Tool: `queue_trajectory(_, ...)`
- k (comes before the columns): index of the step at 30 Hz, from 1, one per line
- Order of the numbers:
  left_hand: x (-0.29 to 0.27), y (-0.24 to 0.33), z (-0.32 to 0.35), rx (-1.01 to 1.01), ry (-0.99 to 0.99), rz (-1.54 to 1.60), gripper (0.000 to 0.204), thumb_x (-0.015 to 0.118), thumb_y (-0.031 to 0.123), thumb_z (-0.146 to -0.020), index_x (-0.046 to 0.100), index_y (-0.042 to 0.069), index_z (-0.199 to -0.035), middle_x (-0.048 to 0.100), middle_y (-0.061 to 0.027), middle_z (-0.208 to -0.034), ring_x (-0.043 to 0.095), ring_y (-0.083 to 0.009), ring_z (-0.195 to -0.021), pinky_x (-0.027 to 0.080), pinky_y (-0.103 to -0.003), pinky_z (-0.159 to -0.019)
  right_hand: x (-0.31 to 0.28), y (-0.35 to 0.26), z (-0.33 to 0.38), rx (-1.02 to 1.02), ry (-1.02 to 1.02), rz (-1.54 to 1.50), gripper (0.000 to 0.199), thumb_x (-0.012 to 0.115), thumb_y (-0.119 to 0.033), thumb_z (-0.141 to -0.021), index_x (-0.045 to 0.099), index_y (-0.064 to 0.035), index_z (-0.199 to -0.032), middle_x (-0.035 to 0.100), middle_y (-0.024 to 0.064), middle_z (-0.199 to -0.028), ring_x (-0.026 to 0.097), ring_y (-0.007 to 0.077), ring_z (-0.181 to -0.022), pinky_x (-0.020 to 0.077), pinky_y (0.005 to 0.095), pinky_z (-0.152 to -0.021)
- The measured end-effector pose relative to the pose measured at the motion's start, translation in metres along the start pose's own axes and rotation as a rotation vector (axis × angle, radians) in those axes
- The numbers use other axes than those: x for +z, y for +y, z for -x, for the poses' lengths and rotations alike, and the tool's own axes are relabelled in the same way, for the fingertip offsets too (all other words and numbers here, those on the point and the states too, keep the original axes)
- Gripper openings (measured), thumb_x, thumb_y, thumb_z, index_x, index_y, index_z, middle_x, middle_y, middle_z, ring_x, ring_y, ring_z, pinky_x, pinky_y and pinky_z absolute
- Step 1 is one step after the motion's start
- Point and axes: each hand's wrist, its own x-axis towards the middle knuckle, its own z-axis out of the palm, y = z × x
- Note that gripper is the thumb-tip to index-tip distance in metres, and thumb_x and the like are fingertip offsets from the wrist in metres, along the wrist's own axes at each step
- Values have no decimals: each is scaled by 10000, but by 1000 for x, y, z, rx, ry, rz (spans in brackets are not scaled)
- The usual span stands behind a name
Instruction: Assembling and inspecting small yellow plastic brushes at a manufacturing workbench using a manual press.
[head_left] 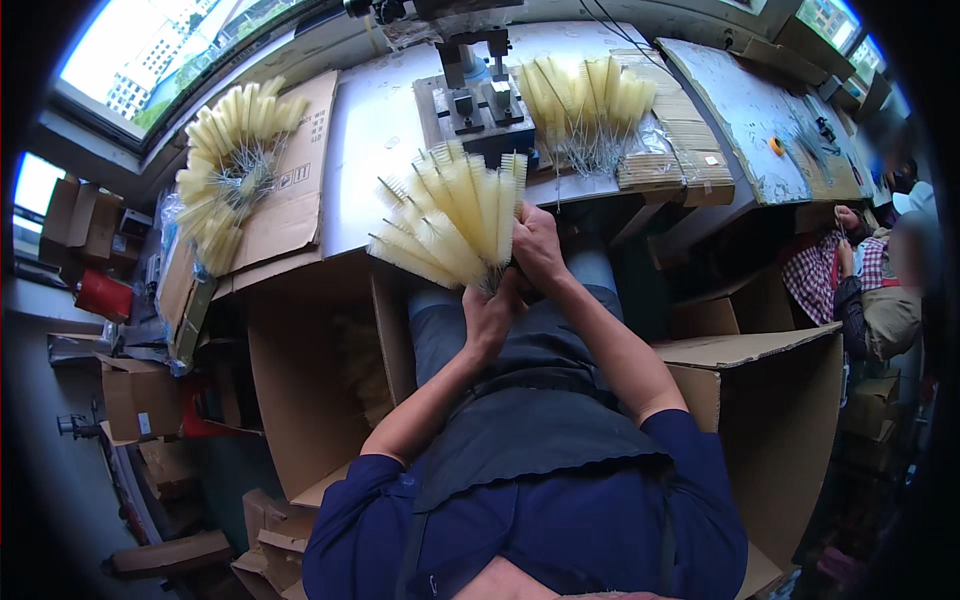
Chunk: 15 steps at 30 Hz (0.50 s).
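A fanned bundle of bottle brushes point(450, 205), with pale yellow bristles and thin wire stems, is in front of my body at the table's near edge. My left hand point(490, 318) is closed round the gathered wire stems at the bottom of the bundle. Against the bundle's right side, my right hand point(538, 245) is closed with curled fingers; its fingertips are partly hidden behind the bristles. Beyond the bundle stands a metal fixture point(470, 105) on the white table point(365, 120).
More brushes lie fanned on a cardboard sheet point(308, 190) at the left. Another brush pile point(590, 95) lies on stacked cardboard point(690, 160) at the right. Open cartons point(310, 350) point(770, 420) stand on both sides of me. A co-worker point(850, 270) sits at the far right.
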Motion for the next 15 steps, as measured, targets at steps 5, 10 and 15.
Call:
queue_trajectory(5, 31, 7, -2, 24, -10, 196, 100, 564, 118, -994, 567, 18, -997, 687, -92, -834, 630, -124, -623, 497, -253, -575, -24, -35, 11, 75, 125, -346, 296, 554, -281, -1021, 629, 4, -992, 573, 8, -647, 495, 55, -502, 426, 222, -481)
queue_trajectory(10, 42, 47, 10, 71, 186, 195, 104, 494, 108, -1011, 527, 10, -1000, 690, -162, -969, 695, -194, -768, 580, -333, -773, -20, -56, -17, -148, 469, -597, 342, 533, -309, -1037, 642, -9, -914, 444, -60, -606, 384, 35, -527, 306, 219, -466)
queue_trajectory(15, -3, 25, -31, 43, 83, 47, 125, 487, 153, -1038, 539, 40, -1042, 593, -46, -826, 472, -88, -545, 578, -344, -719, -69, -56, -4, -33, 352, -592, 381, 481, -289, -1051, 622, 25, -889, 494, -15, -597, 427, 64, -490, 335, 235, -438)
